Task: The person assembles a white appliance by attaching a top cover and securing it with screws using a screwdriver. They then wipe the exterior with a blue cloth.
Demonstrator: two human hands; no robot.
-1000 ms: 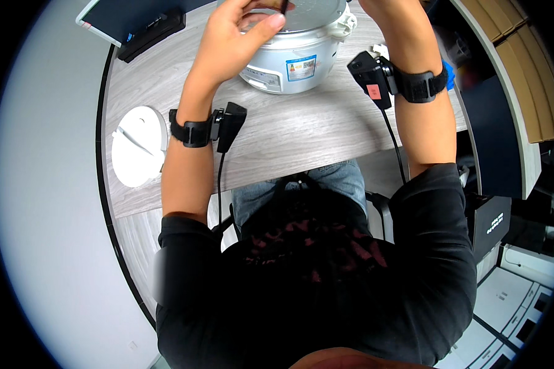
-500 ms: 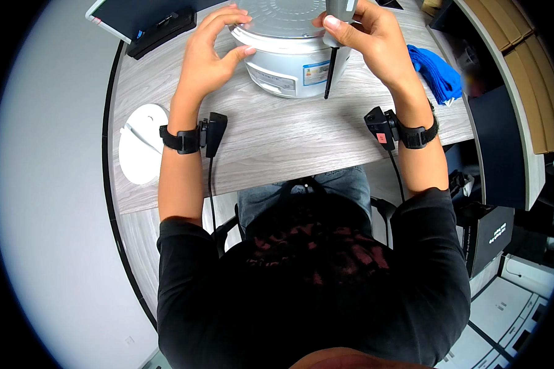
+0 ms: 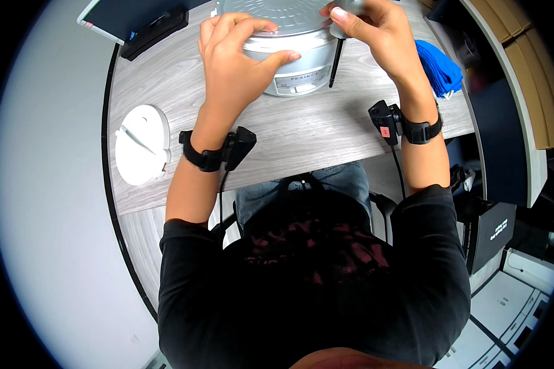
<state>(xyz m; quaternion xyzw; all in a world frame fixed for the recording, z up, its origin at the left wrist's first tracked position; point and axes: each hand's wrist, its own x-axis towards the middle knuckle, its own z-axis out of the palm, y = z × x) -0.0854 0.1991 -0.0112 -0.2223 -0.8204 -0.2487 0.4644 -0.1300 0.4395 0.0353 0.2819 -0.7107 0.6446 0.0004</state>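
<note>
The white cooker [image 3: 317, 56] sits at the far side of my desk [image 3: 314, 135], between my hands. My left hand [image 3: 240, 64] holds its near left rim, fingers on top, thumb against the front. At its right edge my right hand [image 3: 388, 43] grips a grey tool with a black shaft [image 3: 336, 64] slanting downward.

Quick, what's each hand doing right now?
Left hand: open, fingers and thumb against the cooker.
Right hand: closed, holding a black-shafted tool.
</note>
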